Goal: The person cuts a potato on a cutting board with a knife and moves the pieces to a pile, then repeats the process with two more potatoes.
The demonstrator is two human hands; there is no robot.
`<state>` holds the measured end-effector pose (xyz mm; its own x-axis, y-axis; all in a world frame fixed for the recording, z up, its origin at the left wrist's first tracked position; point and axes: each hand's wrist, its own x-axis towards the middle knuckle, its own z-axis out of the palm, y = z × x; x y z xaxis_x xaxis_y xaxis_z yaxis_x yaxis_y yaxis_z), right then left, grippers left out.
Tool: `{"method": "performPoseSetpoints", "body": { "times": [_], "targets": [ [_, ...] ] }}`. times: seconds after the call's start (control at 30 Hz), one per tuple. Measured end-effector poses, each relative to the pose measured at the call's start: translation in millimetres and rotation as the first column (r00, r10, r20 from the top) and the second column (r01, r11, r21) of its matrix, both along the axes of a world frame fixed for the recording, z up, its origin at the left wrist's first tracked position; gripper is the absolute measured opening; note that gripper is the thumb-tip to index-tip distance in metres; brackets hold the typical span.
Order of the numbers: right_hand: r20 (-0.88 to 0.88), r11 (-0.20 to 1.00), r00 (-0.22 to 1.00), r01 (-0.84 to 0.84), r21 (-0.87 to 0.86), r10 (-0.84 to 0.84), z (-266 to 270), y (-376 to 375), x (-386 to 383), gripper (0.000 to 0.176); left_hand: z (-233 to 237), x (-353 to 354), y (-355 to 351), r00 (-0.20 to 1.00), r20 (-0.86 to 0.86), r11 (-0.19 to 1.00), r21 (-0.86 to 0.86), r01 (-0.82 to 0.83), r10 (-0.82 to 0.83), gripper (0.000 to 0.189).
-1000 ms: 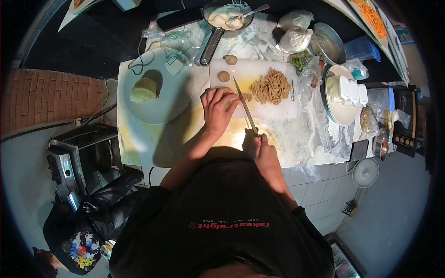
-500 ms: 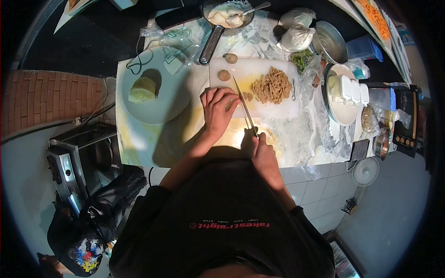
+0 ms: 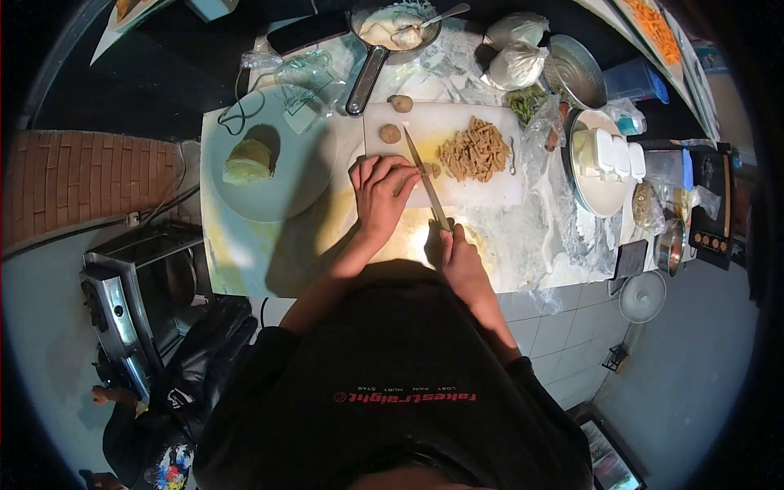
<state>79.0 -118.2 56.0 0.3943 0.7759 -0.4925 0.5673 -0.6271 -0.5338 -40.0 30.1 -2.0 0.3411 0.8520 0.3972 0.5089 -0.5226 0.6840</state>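
My right hand [image 3: 459, 257] is closed round the handle of a long knife [image 3: 430, 189], its blade pointing away from me across the white cutting board [image 3: 490, 196]. My left hand [image 3: 381, 198] lies left of the blade, fingers bent and fingertips pinched on a piece of meatball mostly hidden beneath them. Small brown slices [image 3: 433, 170] lie just right of the blade. Beyond my left hand are two round brown meatballs, a nearer one [image 3: 389, 133] and a farther one [image 3: 400, 104]. A heap of brown strips [image 3: 475, 151] covers the board's right part.
Left stands a large plate [image 3: 302, 192] with a piece of cabbage [image 3: 248, 161]. A pan [image 3: 379, 34] with pale food and a spoon is at the back. Plastic bags [image 3: 518, 65], a metal bowl [image 3: 577, 72] and white containers [image 3: 621, 158] crowd the right. Another person [image 3: 135, 433] is at lower left, near a stove [image 3: 118, 306].
The knife blade has turned slightly and its handle shifted a little left with my right hand. My left hand stays nearly in place. At lower left the other person's hand now reaches toward the stove.
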Motion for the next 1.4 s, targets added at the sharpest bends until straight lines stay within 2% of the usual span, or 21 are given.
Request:
{"method": "performPoseSetpoints", "body": {
  "times": [0.03, 0.07, 0.13, 0.2, 0.3, 0.43, 0.7, 0.87, 1.0, 1.1, 1.2, 1.27, 1.4],
  "targets": [
    [-0.075, 0.999, 0.997, -0.004, 0.035, 0.006, 0, 1, 5, 0.040, 0, 0, 0, 1.000, -0.010, 1.000, 0.001, -0.006, 0.006, 0.014],
    [-0.072, 0.999, 0.997, -0.002, 0.042, 0.005, 4, 2, 9, 0.040, 0, 0, 0, 1.000, -0.020, 1.000, 0.003, -0.013, 0.013, 0.014],
    [-0.326, 0.995, 0.942, 0.056, -0.077, -0.078, 12, 6, 18, 0.042, 4, 0, -2, 1.000, -0.028, 1.000, 0.004, -0.010, 0.010, 0.015],
    [-0.306, 0.999, 0.952, 0.035, 0.005, -0.032, 2, -4, 16, 0.041, 6, -1, -2, 0.999, -0.039, 1.000, 0.005, -0.013, 0.013, 0.015],
    [0.020, 0.999, 0.999, -0.036, 0.030, 0.036, 5, -20, 4, 0.039, 4, 0, -2, 0.998, -0.043, 0.999, 0.018, -0.034, 0.035, 0.015],
    [0.068, 0.999, 0.997, -0.039, -0.031, 0.041, 21, -38, 0, 0.036, 0, -2, -2, 0.999, -0.049, 1.000, 0.012, -0.020, 0.021, 0.013],
    [0.098, 0.997, 0.992, 0.076, 0.010, -0.077, 29, -49, 15, 0.038, 22, 3, 3, 0.992, -0.120, 0.995, 0.089, 0.039, -0.028, 0.024],
    [0.140, 0.998, 0.988, 0.067, 0.004, -0.067, 22, -45, 16, 0.039, 18, 11, 11, 0.952, -0.210, 0.963, 0.105, 0.248, -0.222, 0.021],
    [0.142, 0.999, 0.989, 0.044, -0.006, -0.043, 14, -45, 17, 0.039, 16, 8, 11, 0.949, -0.209, 0.965, 0.062, 0.255, -0.237, 0.022],
    [0.126, 0.999, 0.991, 0.044, 0.007, -0.045, 12, -45, 16, 0.039, 19, 1, 8, 0.944, -0.266, 0.966, 0.114, 0.230, -0.193, 0.020],
    [0.095, 0.999, 0.994, 0.053, 0.013, -0.054, 15, -42, 14, 0.039, 25, 2, 6, 0.942, -0.261, 0.963, 0.112, 0.246, -0.211, 0.020],
    [0.050, 0.997, 0.997, 0.051, 0.050, -0.054, 16, -41, 13, 0.040, 30, 7, 5, 0.958, -0.193, 0.970, 0.077, 0.232, -0.214, 0.020],
    [0.041, 0.996, 0.997, 0.068, 0.058, -0.071, 18, -42, 12, 0.041, 22, 14, 12, 0.960, -0.226, 0.977, 0.099, 0.189, -0.163, 0.019]
  ]
}}
